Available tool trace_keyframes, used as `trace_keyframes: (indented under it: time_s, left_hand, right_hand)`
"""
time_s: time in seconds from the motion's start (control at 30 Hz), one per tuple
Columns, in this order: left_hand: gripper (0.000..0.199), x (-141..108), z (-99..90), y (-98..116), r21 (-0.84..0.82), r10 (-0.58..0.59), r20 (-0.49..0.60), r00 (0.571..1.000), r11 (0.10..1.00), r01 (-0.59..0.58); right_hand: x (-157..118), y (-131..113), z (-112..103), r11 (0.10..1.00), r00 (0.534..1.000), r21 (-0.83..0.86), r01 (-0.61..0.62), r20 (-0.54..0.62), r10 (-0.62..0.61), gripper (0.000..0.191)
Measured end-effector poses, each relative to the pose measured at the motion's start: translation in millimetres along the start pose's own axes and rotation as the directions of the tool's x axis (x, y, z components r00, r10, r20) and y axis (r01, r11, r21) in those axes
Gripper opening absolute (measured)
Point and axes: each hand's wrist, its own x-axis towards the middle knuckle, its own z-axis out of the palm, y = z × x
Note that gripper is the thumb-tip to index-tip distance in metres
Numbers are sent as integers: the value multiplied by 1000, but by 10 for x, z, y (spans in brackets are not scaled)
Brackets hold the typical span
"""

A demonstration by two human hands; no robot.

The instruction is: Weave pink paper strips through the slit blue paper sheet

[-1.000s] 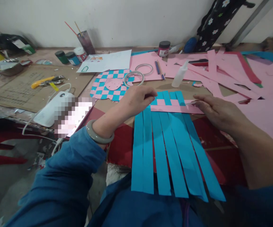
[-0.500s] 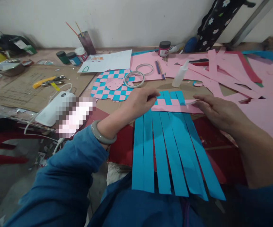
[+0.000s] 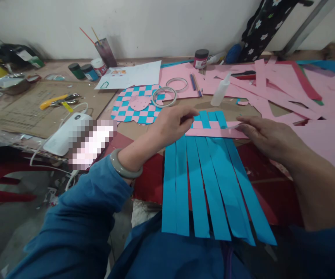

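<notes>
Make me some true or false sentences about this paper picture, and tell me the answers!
1. The left hand has a grey-green bangle near it, on the wrist. True.
2. The right hand is holding a paintbrush. False: its fingers are at the end of a pink paper strip.
3. The pink paper strip crosses the blue paper strips. True.
4. The checkered paper weave is pink and green. False: it is pink and blue.
</notes>
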Motion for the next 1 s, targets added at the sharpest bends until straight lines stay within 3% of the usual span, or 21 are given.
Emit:
trace_keyframes:
  time_s: [0.3, 0.43, 0.5, 0.73, 1.0]
  left_hand:
    - [26, -3, 44, -12, 63, -16, 93, 996, 998, 10]
    - [30, 13, 13, -30, 56, -64, -32, 997, 996, 65]
    - [30, 14, 15, -31, 39, -74, -34, 997, 996, 76]
    - [30, -41, 88, 75, 149, -67, 272, 960, 988, 27]
    - [31, -29, 189, 44, 286, -45, 363, 931, 956, -65]
  right_hand:
    - [-11, -43, -29, 999, 1000, -37, 20, 21, -20, 56]
    - [-1, -15, -11, 996, 996, -17, 90, 13, -90, 50]
    - [6, 12, 6, 991, 991, -11, 133, 16, -132, 47]
    - [28, 20, 28, 991, 991, 1, 135, 16, -135, 47]
    - [21, -3, 44, 995, 994, 22, 102, 35, -103, 49]
